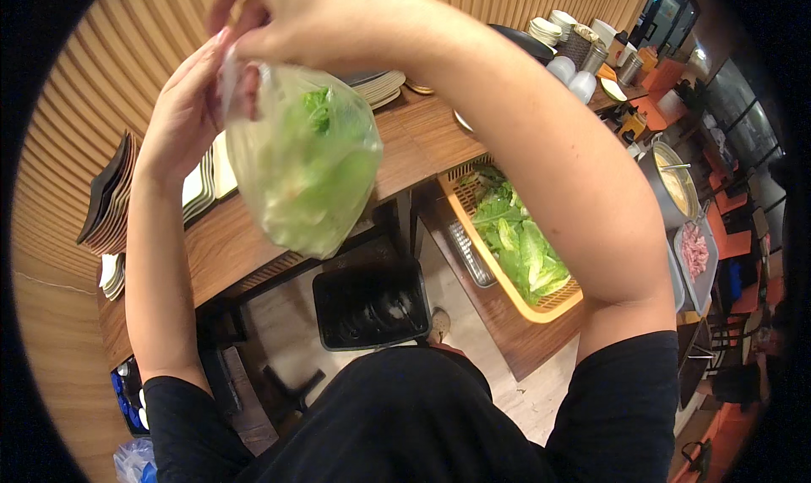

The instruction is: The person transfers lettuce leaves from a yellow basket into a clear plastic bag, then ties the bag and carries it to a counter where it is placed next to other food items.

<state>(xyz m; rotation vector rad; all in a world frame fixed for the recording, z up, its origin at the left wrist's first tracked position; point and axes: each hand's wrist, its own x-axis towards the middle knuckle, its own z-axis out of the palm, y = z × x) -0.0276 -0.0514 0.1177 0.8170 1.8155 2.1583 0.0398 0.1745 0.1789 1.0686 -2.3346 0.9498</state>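
A clear plastic bag (298, 210) full of green leafy vegetables hangs in front of me, raised above the table's edge. My left hand (187, 100) grips the gathered neck of the bag from the left. My right hand (285, 24) reaches across from the right, its fingers closed at the same neck. A thin yellowish-brown strip, possibly a rubber band, shows between the right fingers; blur hides its exact form. Fingertips of both hands overlap, so part of the neck is hidden.
A yellow plastic basket (507, 282) of loose lettuce leaves (523, 245) sits on a low wooden surface (513, 350). Below stands a black bin (370, 305). Stacked plates (199, 185) line the wooden table (405, 141). At right are a pot (675, 182) and a tray of pink meat (694, 252).
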